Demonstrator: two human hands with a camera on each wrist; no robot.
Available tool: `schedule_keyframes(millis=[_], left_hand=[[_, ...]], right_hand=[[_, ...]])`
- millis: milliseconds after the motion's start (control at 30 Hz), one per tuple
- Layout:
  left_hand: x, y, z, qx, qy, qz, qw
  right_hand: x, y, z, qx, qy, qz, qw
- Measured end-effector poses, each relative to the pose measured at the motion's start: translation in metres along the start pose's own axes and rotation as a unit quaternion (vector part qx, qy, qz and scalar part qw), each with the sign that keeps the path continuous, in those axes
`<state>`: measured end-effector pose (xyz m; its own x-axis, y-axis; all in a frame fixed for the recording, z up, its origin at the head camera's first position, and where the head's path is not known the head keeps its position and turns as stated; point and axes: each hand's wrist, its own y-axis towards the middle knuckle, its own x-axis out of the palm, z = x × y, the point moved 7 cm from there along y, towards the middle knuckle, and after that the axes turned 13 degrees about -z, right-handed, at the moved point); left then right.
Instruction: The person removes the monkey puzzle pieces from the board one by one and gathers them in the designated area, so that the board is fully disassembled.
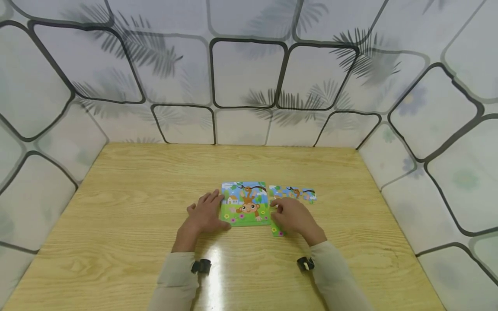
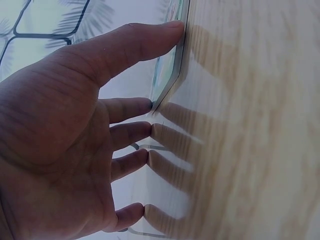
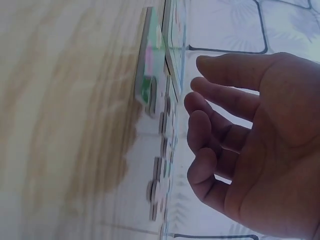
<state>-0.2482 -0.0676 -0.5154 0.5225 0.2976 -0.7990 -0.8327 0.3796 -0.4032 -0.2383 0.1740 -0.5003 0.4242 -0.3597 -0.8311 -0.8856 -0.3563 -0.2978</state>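
Observation:
A flat picture board point(image 1: 244, 205) showing a monkey hanging upside down lies on the table. At its left edge is my left hand point(image 1: 206, 214), fingers spread and fairly straight. In the left wrist view the thumb rests on the board's edge point(image 2: 178, 60) and the other fingertips stand on the tabletop. Right of the board, jigsaw pieces point(image 1: 295, 193) form a top row and a left column. My right hand point(image 1: 293, 215) hovers over that column with loosely bent fingers point(image 3: 202, 127) and nothing between them, hiding its middle. A green corner piece point(image 1: 277, 231) shows below the hand.
The wooden table point(image 1: 128, 194) runs back to a wall point(image 1: 249, 86) with a stone-and-leaf pattern, and similar walls close in both sides. Dark straps with small devices point(image 1: 201, 266) sit on both wrists over light sleeves.

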Motion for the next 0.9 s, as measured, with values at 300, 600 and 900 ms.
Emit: schedule_keyframes(millis=[300,600,900], left_hand=[[0.002,0.004,-0.002,-0.004,0.000,-0.004,1.0000],[0.001,0.005,0.001,-0.007,-0.001,-0.005,1.0000],[-0.001,0.007,0.001,-0.014,0.000,-0.004,0.9999]], right_hand=[[0.005,0.030,-0.012,0.003,-0.044,-0.026,0.999],[0.009,0.048,-0.011,0.019,-0.066,-0.050,0.996],[0.001,0.061,-0.010,0.015,-0.026,-0.075,0.997]])
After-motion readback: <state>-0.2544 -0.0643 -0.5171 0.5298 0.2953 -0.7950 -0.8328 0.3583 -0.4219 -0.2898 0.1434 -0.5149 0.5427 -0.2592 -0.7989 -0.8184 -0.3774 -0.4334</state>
